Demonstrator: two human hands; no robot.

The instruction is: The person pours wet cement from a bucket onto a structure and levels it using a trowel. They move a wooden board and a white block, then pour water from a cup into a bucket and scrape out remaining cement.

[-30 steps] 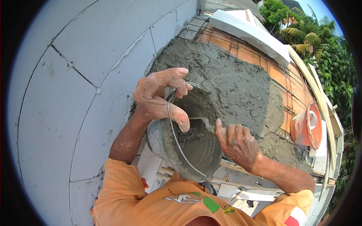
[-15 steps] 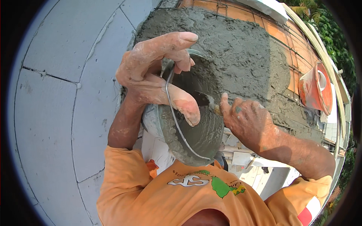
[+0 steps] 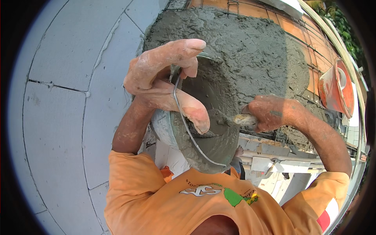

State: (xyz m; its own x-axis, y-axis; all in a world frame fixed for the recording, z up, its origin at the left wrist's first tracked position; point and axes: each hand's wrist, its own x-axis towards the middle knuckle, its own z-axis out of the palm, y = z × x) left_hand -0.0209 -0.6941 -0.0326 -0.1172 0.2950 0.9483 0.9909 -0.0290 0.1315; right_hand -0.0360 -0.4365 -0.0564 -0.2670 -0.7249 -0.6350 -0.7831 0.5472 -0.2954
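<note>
A bucket point(image 3: 162, 127) smeared with grey mortar is tipped with its mouth toward me, below my chest. At its left side my left hand point(image 3: 162, 76) is closed on the bucket by the rim, with the thumb reaching over the mouth. The thin wire handle point(image 3: 192, 139) runs across that thumb and down to the near rim. My right hand point(image 3: 270, 112) is wrapped round the handle of a trowel point(image 3: 246, 120) at the bucket's right edge. Its blade is inside the bucket, hidden or coated by wet mortar point(image 3: 213, 117).
Fresh grey concrete point(image 3: 250, 51) spreads beyond the bucket, beside orange formwork boards with rebar point(image 3: 309, 51). An orange bucket point(image 3: 333, 86) leans at the far right. Pale block wall point(image 3: 55, 125) fills the left side. Planks point(image 3: 290, 158) lie below on the right.
My right hand has moved right and turned, showing more of the trowel handle. Mortar has shifted toward the bucket's near right wall. My left hand keeps its hold.
</note>
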